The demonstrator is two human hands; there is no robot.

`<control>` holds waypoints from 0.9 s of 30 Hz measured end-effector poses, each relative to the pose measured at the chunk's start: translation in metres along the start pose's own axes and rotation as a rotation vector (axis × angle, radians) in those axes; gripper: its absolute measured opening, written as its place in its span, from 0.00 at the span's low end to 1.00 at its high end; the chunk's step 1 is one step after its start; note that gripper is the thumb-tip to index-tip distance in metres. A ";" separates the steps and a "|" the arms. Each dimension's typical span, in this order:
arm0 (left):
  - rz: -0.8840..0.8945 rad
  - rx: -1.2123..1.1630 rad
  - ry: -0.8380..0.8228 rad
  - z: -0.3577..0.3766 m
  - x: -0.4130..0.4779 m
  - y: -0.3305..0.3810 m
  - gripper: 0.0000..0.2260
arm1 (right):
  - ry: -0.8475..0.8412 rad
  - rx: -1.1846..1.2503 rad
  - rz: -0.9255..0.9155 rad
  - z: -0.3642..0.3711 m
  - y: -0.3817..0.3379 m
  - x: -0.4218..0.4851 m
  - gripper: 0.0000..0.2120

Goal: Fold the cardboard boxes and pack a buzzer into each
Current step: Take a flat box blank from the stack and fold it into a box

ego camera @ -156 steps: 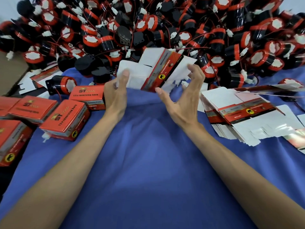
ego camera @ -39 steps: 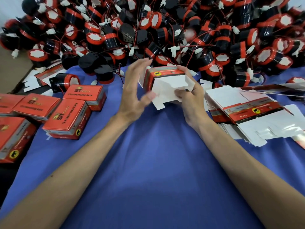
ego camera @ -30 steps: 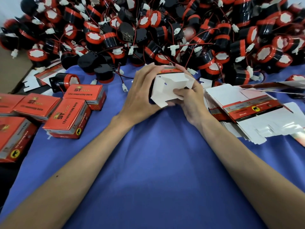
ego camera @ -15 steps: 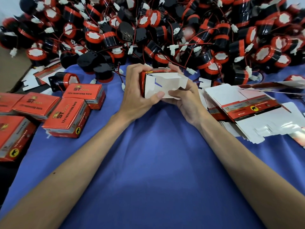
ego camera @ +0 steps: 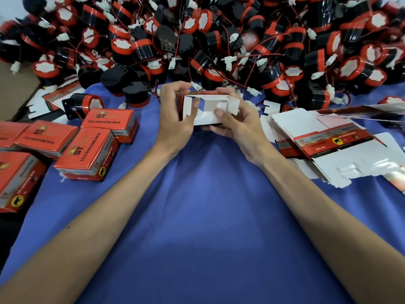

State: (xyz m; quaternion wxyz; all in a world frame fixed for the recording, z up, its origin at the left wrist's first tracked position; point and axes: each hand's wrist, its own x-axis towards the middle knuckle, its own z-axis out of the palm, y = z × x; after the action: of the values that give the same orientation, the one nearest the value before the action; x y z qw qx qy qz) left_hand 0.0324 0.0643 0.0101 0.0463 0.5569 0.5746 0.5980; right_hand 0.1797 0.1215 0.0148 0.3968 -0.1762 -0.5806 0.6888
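— So, from the head camera, which step are we on?
— We are closing one end of the small red-and-white cardboard box (ego camera: 207, 106), held over the blue cloth (ego camera: 208, 216) at the near edge of the big heap of black-and-red round buzzers (ego camera: 219, 40). Our left hand (ego camera: 175, 119) curls round its left end, thumb lying on a white flap. Our right hand (ego camera: 238, 126) grips the right end, thumb pressing another white flap inward.
— Is anything inside it yet?
— We see only white card through the open end, so we judge it empty. The flaps are not yet tucked.
— And the next move?
— We reckon the flaps must be locked flat first, with the body kept square. Then one hand has to let go and draw a single buzzer from the heap. The red wires look tangled, so it may drag neighbours along.
— Where do finished ones go?
— Probably with the closed red printed boxes (ego camera: 87, 154) at our left; the stack of flat white box blanks (ego camera: 328, 154) lies at our right
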 end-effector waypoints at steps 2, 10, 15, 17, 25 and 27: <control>0.043 0.037 -0.055 0.002 0.000 -0.002 0.12 | 0.033 -0.044 -0.041 0.002 0.000 -0.001 0.13; 0.185 0.058 -0.179 0.003 -0.002 0.001 0.40 | 0.123 -0.037 -0.065 0.004 -0.002 -0.002 0.11; 0.130 -0.048 -0.176 0.001 -0.003 0.002 0.36 | 0.113 -0.091 -0.057 0.006 -0.003 -0.002 0.10; 0.108 -0.037 -0.194 0.000 -0.002 -0.002 0.23 | 0.092 -0.098 -0.068 0.006 -0.003 -0.003 0.10; 0.089 0.034 -0.158 0.000 -0.001 -0.002 0.13 | 0.064 -0.104 -0.075 0.010 -0.010 -0.007 0.11; 0.070 0.005 -0.140 0.000 -0.001 -0.002 0.12 | 0.026 -0.072 -0.040 0.008 -0.010 -0.007 0.11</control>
State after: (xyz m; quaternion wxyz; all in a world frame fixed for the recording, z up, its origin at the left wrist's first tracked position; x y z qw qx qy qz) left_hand 0.0313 0.0639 0.0081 0.0641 0.6172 0.5518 0.5572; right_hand 0.1821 0.1109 0.0250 0.4114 -0.1875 -0.6033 0.6570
